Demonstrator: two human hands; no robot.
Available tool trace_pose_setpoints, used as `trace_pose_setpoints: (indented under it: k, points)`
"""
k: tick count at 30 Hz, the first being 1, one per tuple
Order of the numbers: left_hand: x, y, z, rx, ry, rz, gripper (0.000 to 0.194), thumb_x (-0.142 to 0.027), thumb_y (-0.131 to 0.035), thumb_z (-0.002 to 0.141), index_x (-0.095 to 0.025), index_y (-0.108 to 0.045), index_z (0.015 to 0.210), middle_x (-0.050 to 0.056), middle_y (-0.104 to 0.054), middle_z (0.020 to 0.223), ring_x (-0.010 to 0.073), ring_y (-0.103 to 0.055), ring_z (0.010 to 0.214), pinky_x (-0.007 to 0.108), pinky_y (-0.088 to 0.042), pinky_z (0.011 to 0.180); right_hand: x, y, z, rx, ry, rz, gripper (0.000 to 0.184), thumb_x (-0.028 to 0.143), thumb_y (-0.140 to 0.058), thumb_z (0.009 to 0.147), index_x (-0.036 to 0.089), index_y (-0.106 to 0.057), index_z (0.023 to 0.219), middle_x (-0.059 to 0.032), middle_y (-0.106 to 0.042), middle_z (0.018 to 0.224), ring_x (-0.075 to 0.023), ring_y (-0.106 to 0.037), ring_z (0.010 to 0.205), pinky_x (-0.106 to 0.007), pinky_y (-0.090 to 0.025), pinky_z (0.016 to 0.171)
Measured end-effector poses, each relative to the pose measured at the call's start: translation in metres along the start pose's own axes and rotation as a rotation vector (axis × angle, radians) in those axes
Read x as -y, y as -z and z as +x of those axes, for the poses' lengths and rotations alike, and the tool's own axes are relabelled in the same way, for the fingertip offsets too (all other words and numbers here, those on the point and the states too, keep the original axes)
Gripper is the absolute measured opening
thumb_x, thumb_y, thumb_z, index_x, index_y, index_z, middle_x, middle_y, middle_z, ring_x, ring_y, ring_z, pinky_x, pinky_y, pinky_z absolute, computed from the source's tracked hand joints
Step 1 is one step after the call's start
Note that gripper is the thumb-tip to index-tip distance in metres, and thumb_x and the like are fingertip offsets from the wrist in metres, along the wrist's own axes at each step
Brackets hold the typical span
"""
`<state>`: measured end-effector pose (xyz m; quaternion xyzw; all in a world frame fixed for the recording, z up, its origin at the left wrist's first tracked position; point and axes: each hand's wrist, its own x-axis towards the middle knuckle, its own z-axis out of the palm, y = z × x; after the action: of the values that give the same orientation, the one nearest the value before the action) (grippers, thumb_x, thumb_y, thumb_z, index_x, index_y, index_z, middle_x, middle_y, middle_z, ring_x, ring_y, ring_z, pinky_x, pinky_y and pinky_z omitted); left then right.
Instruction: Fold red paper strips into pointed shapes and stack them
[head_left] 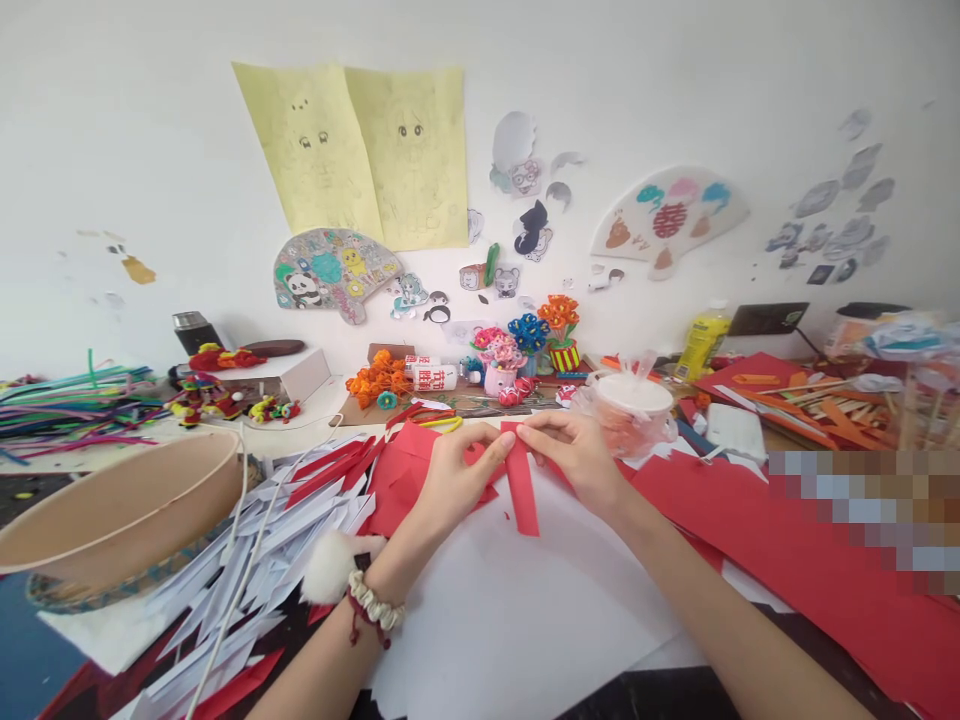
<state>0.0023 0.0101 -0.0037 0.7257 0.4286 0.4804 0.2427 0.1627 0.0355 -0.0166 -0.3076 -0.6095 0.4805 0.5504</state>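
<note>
Both my hands pinch the top end of a narrow red paper strip that hangs down over a white sheet. My left hand grips it from the left with thumb and fingers closed. From the right, my right hand holds the same top edge between closed fingertips. A bead bracelet and a white pompom sit on my left wrist. More red paper pieces lie just behind my left hand.
White and red paper strips are piled at the left beside a round tan bowl. Large red sheets cover the right. A plastic-wrapped cup, paper flowers, a glue bottle and pipe cleaners stand behind.
</note>
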Motion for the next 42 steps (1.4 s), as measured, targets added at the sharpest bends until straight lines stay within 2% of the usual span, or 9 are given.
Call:
trace_pose_setpoints:
  k: [7, 13, 19, 24, 29, 35, 39, 42]
  points:
    - [0.000, -0.003, 0.000, -0.045, 0.000, 0.036, 0.032, -0.039, -0.054, 0.085, -0.016, -0.061, 0.065, 0.000, -0.063, 0.065, 0.0132, -0.055, 0.064, 0.023, -0.041, 0.062, -0.006, 0.001, 0.002, -0.029, -0.015, 0.057, 0.019, 0.034, -0.072, 0.070, 0.016, -0.066, 0.071, 0.0020, -0.056, 0.057, -0.0090, -0.046, 0.048, -0.023, -0.038, 0.046]
    - [0.003, -0.003, -0.002, 0.054, 0.018, 0.033, 0.037, -0.042, -0.050, 0.087, -0.016, -0.058, 0.063, 0.000, -0.060, 0.065, 0.0128, -0.052, 0.064, 0.023, -0.040, 0.062, -0.004, 0.002, 0.003, -0.045, -0.014, 0.086, 0.020, 0.036, -0.072, 0.071, 0.017, -0.067, 0.071, 0.0040, -0.053, 0.051, -0.0083, -0.044, 0.046, -0.023, -0.036, 0.047]
    - [0.003, -0.003, -0.001, 0.039, 0.005, 0.064, 0.038, -0.042, -0.050, 0.086, -0.016, -0.056, 0.060, 0.000, -0.059, 0.061, 0.0128, -0.051, 0.061, 0.023, -0.041, 0.062, -0.004, 0.004, 0.003, -0.070, -0.007, 0.062, 0.021, 0.036, -0.073, 0.069, 0.016, -0.066, 0.071, 0.0037, -0.052, 0.051, -0.0092, -0.045, 0.047, -0.023, -0.036, 0.048]
    - [0.002, -0.003, -0.003, 0.131, 0.027, 0.053, 0.037, -0.042, -0.049, 0.087, -0.016, -0.056, 0.061, 0.000, -0.058, 0.061, 0.0123, -0.050, 0.061, 0.023, -0.041, 0.060, -0.004, 0.008, 0.006, -0.133, 0.013, 0.055, 0.023, 0.037, -0.072, 0.069, 0.016, -0.065, 0.070, 0.0023, -0.054, 0.052, -0.0094, -0.044, 0.046, -0.024, -0.037, 0.047]
    - [-0.001, -0.005, -0.004, 0.150, 0.057, 0.076, 0.035, -0.037, -0.049, 0.086, -0.017, -0.051, 0.058, -0.002, -0.053, 0.057, 0.0111, -0.047, 0.058, 0.022, -0.038, 0.058, -0.002, 0.012, 0.007, -0.162, 0.037, 0.056, 0.020, 0.035, -0.073, 0.069, 0.016, -0.066, 0.069, 0.0032, -0.053, 0.051, -0.0090, -0.044, 0.046, -0.024, -0.036, 0.046]
    - [-0.001, -0.006, -0.008, 0.349, 0.071, 0.065, 0.036, -0.038, -0.043, 0.089, -0.017, -0.055, 0.062, -0.001, -0.059, 0.063, 0.0111, -0.050, 0.057, 0.021, -0.036, 0.053, -0.003, 0.017, 0.009, -0.255, 0.054, 0.062, 0.021, 0.035, -0.074, 0.067, 0.016, -0.065, 0.068, 0.0024, -0.055, 0.054, -0.0088, -0.043, 0.046, -0.024, -0.034, 0.045]
    - [-0.002, -0.008, -0.009, 0.347, 0.100, 0.087, 0.037, -0.038, -0.042, 0.089, -0.018, -0.047, 0.059, -0.003, -0.053, 0.057, 0.0100, -0.047, 0.050, 0.021, -0.035, 0.049, -0.004, 0.019, 0.011, -0.267, 0.061, 0.041, 0.022, 0.037, -0.072, 0.068, 0.016, -0.064, 0.069, 0.0018, -0.055, 0.055, -0.0092, -0.043, 0.047, -0.024, -0.034, 0.045]
    - [-0.005, -0.008, -0.010, 0.378, 0.064, 0.082, 0.034, -0.036, -0.041, 0.091, -0.019, -0.047, 0.063, -0.003, -0.053, 0.060, 0.0101, -0.047, 0.052, 0.020, -0.035, 0.050, -0.004, 0.019, 0.012, -0.294, 0.068, 0.053, 0.022, 0.036, -0.072, 0.068, 0.016, -0.063, 0.069, 0.0020, -0.054, 0.055, -0.0090, -0.042, 0.046, -0.023, -0.033, 0.044]
